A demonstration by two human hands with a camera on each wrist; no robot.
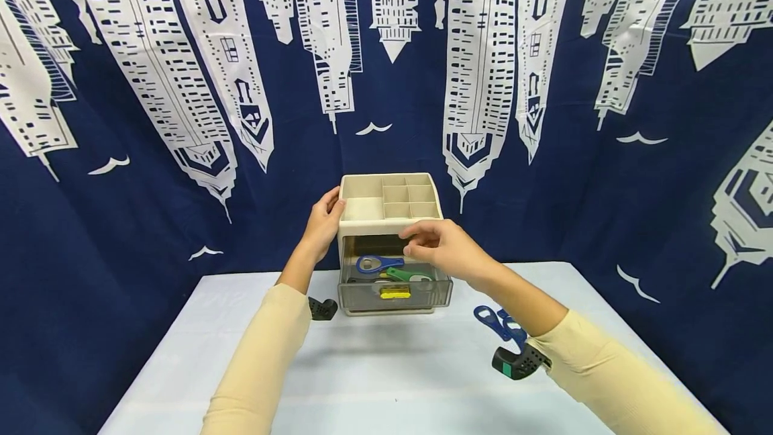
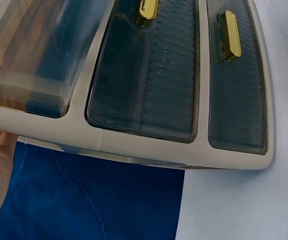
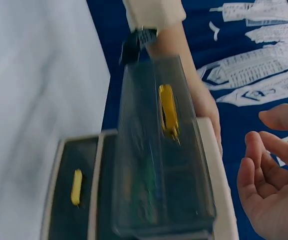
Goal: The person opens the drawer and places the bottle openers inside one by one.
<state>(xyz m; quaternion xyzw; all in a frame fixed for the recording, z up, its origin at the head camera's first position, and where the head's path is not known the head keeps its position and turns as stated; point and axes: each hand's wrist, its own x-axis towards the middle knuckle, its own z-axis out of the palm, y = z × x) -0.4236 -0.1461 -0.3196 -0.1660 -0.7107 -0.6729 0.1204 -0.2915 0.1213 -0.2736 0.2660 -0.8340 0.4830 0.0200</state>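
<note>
A cream drawer organizer [image 1: 360,209] with a divided tray on top stands on the table. My left hand [image 1: 322,223] holds its upper left side, thumb near the front corner. A clear grey drawer [image 1: 362,297] with a yellow handle [image 1: 395,293] is pulled out. Inside it lie a blue bottle opener [image 1: 379,263] and a green bottle opener [image 1: 410,275], with other pieces partly hidden. My right hand [image 1: 449,246] hovers above the drawer's right part, fingers loosely bent. Nothing sits between those fingers in the right wrist view.
Several blue bottle openers [image 1: 492,322] lie on the white table [image 1: 386,381] to the right, partly behind my right forearm. A navy cloth [image 1: 290,173] printed with white buildings hangs behind the organizer. A lower drawer [image 3: 74,210] with a yellow handle is closed.
</note>
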